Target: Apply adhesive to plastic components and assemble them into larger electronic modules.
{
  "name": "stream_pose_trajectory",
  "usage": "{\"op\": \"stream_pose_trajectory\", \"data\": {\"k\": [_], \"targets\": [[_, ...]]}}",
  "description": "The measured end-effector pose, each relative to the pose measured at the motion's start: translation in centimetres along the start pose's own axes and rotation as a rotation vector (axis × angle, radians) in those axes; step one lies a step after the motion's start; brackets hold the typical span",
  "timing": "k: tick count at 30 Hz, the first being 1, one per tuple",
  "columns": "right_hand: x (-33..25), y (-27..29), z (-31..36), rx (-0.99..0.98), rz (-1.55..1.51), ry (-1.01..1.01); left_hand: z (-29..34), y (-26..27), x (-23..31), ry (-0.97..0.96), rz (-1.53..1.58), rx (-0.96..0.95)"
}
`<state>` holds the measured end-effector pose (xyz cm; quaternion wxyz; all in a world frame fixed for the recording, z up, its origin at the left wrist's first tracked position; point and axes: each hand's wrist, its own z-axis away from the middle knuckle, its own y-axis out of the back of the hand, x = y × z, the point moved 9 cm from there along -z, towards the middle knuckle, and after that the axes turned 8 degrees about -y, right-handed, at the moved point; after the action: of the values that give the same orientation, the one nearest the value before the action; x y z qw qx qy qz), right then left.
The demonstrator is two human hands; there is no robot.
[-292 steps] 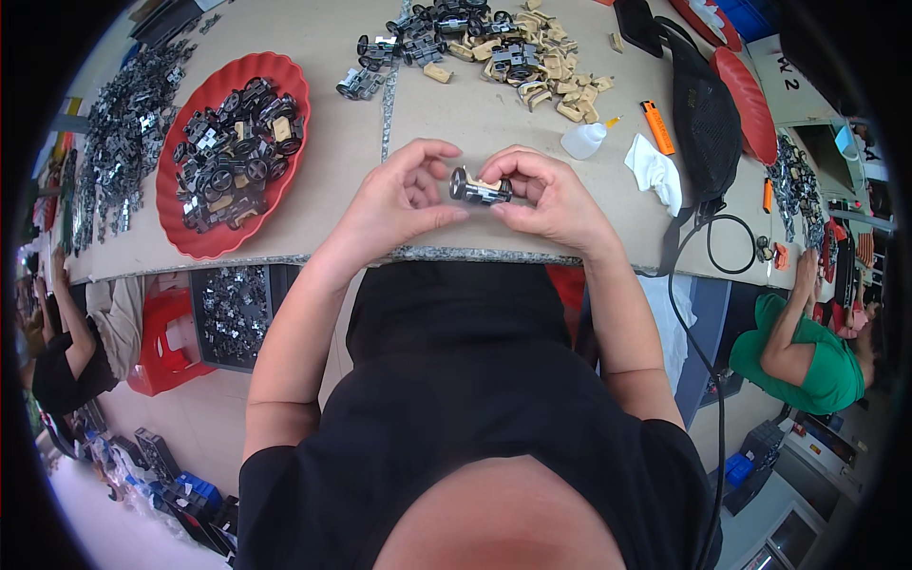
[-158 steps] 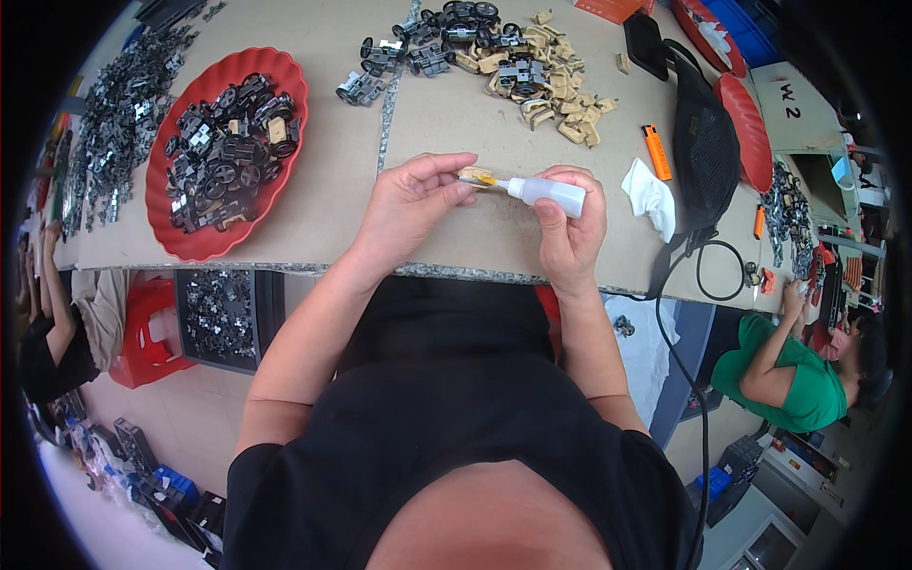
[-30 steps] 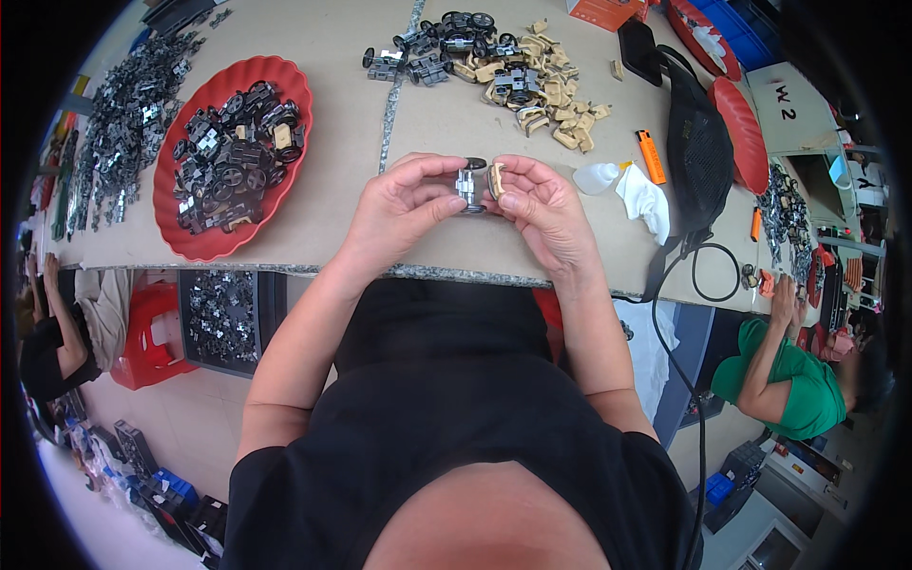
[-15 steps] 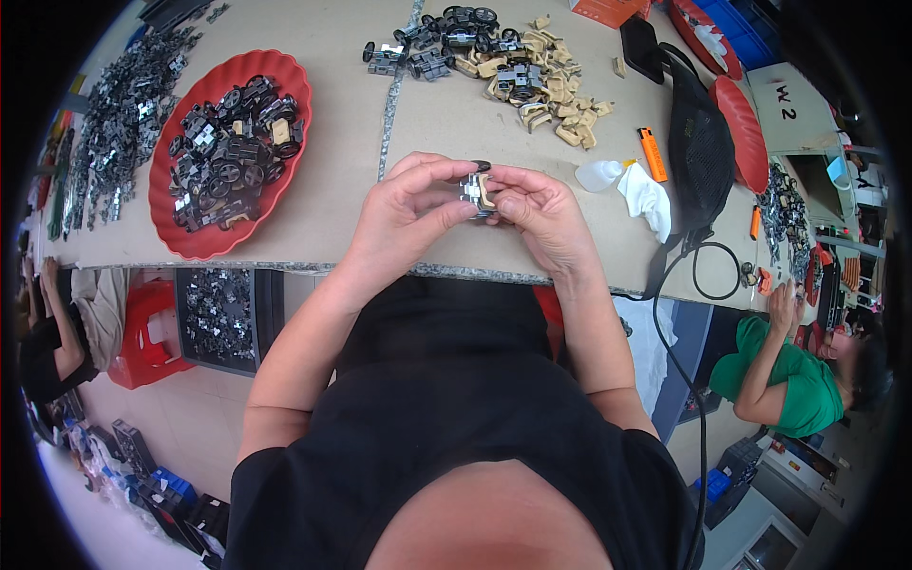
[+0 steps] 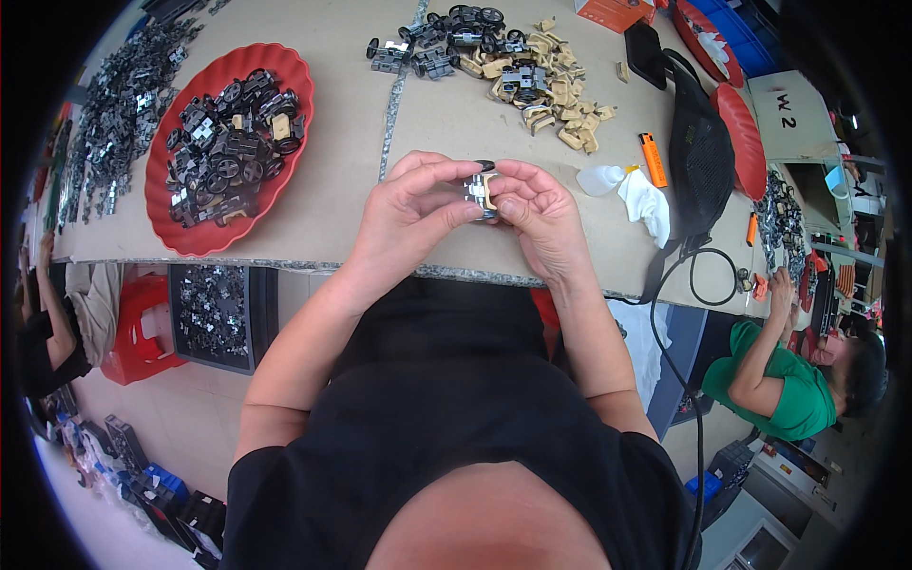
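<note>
Between the fingertips of both hands is a small wheeled chassis (image 5: 479, 188), grey and black with a silvery plate and a beige piece at its right side. My left hand (image 5: 407, 214) pinches it from the left, thumb and index finger closed on it. From the other side my right hand (image 5: 543, 217) grips it, its thumb against the beige piece. A black wheel shows at the top, under my fingertips; the rest is partly covered by fingers. Beyond my hands lie loose beige molded pieces (image 5: 567, 90) and a heap of black wheeled chassis (image 5: 472, 30).
At left stands a scalloped red tray (image 5: 163, 214) of chassis, with many grey parts (image 5: 123, 114) beyond. To the right lie a white squeeze bottle (image 5: 598, 180), white cloth (image 5: 646, 207), orange lighter (image 5: 653, 160) and black bag (image 5: 701, 152). A co-worker in green (image 5: 807, 389) sits at right.
Both hands keep hold of the wheeled chassis, which has turned slightly so its beige piece shows narrower. The co-worker's arm at right has shifted a little. The view has moved slightly.
</note>
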<state>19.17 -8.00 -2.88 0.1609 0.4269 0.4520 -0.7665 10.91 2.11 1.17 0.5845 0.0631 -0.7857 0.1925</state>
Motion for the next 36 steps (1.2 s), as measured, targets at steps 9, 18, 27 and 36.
{"op": "stream_pose_trajectory", "data": {"k": [9,18,27,36], "targets": [[0.0,0.3,-0.1,0.047,0.075,0.018,-0.1,0.4,-0.4,0.019,0.035,0.006],[-1.2,-1.7,0.2,-0.062,0.322,0.181,0.0,1.0,-0.9,-0.04,0.03,0.076],[-1.7,-2.3,0.6,-0.049,0.544,0.329,0.7,0.8,-1.9,0.076,0.053,-0.018],[-0.8,-3.2,0.7,-0.185,0.747,0.174,-0.8,0.3,2.4,-0.297,-0.642,-0.391]]}}
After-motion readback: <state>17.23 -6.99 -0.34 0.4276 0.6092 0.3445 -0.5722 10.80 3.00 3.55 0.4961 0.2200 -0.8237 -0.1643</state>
